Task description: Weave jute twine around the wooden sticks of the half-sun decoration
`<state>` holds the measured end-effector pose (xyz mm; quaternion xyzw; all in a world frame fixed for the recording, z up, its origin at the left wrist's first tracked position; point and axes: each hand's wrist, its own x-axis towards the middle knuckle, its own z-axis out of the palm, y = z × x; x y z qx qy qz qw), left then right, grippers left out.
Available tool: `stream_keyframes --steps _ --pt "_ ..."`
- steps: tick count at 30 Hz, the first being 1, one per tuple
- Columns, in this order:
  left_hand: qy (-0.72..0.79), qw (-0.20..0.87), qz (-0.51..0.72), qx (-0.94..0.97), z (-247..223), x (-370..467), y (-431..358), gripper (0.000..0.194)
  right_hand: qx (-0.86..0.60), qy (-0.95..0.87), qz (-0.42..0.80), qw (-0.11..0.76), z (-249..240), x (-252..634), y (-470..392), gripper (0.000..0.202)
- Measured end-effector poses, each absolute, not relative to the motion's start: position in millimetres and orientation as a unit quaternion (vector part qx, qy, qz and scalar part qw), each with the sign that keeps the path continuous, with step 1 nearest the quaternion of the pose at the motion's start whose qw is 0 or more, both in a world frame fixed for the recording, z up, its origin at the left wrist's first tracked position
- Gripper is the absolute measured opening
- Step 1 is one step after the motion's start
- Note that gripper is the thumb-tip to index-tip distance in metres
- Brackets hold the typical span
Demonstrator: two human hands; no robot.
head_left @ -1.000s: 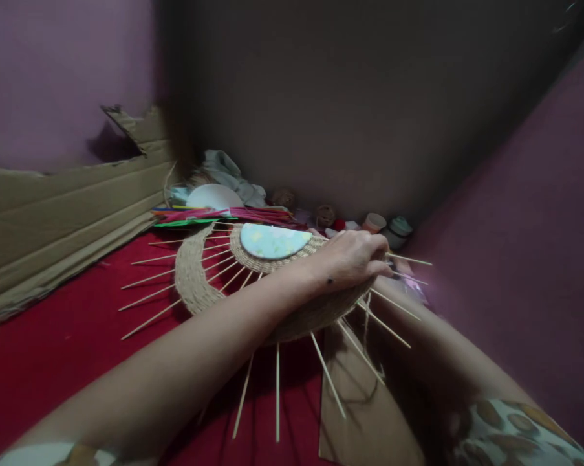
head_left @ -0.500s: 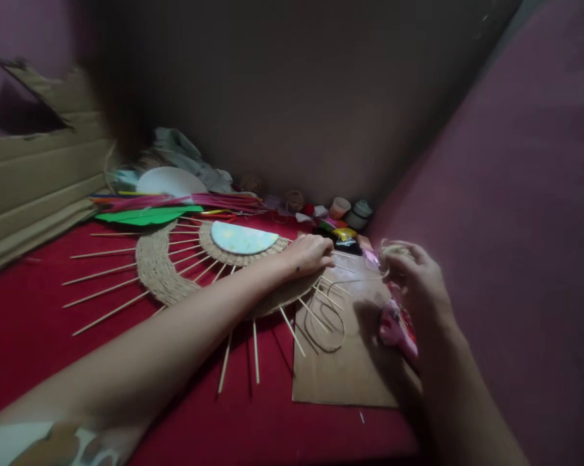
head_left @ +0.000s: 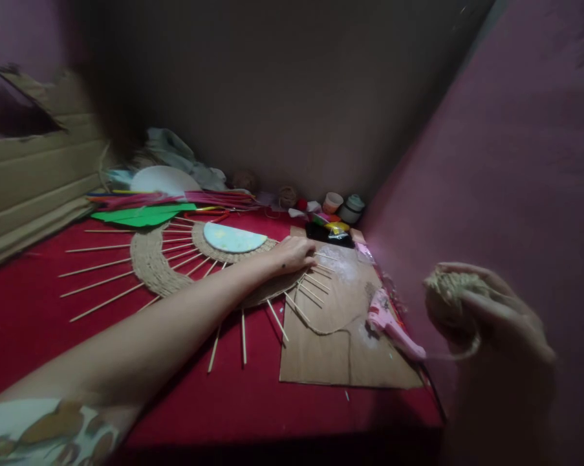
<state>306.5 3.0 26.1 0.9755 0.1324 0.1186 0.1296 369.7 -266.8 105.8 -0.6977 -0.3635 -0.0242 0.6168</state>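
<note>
On the red cloth lies a half-round woven piece (head_left: 151, 262), with thin wooden sticks fanning out through a twine band and a pale blue half-disc (head_left: 234, 238) at its centre. My left hand (head_left: 296, 252) is closed on the right part of the woven band; its fingertips are partly hidden. Raised at the far right, my right hand (head_left: 505, 317) is wrapped round a ball of twine (head_left: 454, 294). A strand of twine (head_left: 328, 332) runs from the band across the cardboard towards that ball.
A pink glue gun (head_left: 391, 327) lies on the flat cardboard sheet (head_left: 321, 362). Green sheets (head_left: 141, 215), pink sticks (head_left: 224, 199), a cup (head_left: 332, 202) and a small jar (head_left: 352, 208) line the back. Folded cardboard (head_left: 34, 168) stands left; a wall (head_left: 515, 162) rises right.
My right hand has moved right and towards me with the twine ball, and the loose loops of strand have drawn out longer. My left hand stays on the band. The view has shifted slightly.
</note>
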Motion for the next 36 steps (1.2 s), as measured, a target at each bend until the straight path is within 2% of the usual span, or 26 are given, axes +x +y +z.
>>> stream_keyframes --steps 7,10,15,18,20,22,24,27,29,31,33,36 --pt "0.123 0.108 0.123 0.979 14 311 8 0.033 -0.682 -0.336 -0.027 0.649 134 353 -270 0.022" --pt "0.124 0.113 0.115 0.979 14 310 10 0.033 -0.658 -0.356 0.011 0.663 134 354 -263 0.021" --pt "0.128 0.142 0.118 0.974 34 297 2 0.030 -0.663 -0.373 0.139 0.634 123 332 -255 0.024" --pt "0.084 0.221 0.102 0.966 55 275 -20 0.031 -0.642 -0.419 0.183 0.615 125 315 -251 0.026" --pt "-0.013 0.400 0.056 0.915 68 255 -38 0.043 -0.625 -0.448 0.170 0.616 129 310 -246 0.026" --pt "-0.092 0.518 -0.025 0.850 76 235 -53 0.048 -0.604 -0.476 0.148 0.622 133 310 -238 0.028" --pt "-0.138 0.583 -0.156 0.786 78 217 -61 0.052 -0.575 -0.502 0.130 0.633 134 317 -225 0.028" --pt "-0.156 0.608 -0.256 0.735 74 199 -60 0.041 -0.535 -0.515 0.117 0.659 129 335 -203 0.024" --pt "-0.140 0.622 -0.236 0.733 67 192 -54 0.025 -0.544 -0.507 0.105 0.660 124 347 -190 0.020" --pt "-0.104 0.659 -0.197 0.718 59 190 -49 0.017 -0.557 -0.499 0.086 0.658 120 356 -182 0.017" --pt "-0.058 0.713 -0.154 0.681 51 191 -48 0.026 -0.560 -0.499 0.069 0.658 119 359 -176 0.017" --pt "-0.010 0.747 -0.105 0.656 46 197 -57 0.067 -0.550 -0.510 0.061 0.658 122 358 -168 0.020"
